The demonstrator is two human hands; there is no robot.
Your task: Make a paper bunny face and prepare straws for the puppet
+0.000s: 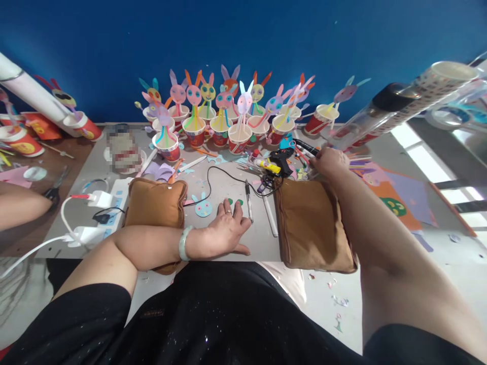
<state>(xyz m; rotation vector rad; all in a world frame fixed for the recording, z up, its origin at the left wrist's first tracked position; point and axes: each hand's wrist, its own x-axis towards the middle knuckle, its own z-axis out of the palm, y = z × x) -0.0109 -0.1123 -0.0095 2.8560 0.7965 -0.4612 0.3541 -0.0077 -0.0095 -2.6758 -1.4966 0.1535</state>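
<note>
My left hand (224, 232) lies flat on the grey table (213, 175) with its fingers spread, the tips at two small green paper circles (239, 202). Just left of it is a light blue paper rabbit face (203, 207). A pen (248, 197) and a white marker pen (270, 215) lie to its right. My right hand (332, 161) reaches to the back right, fingers curled beside a dark pen-like stick (306, 147); its fingertips are partly hidden. Near it sit a black glue gun (280, 165) and a yellow tube (269, 166).
Paper cups (240, 138) holding rabbit-faced sticks line the blue wall. Brown cushions (155, 203) lie under both arms, with a power strip (116, 210) at left. Clear and patterned rolls (426, 96) lean at right. Another person's arm (23, 204) reaches in beside scissors (55, 191).
</note>
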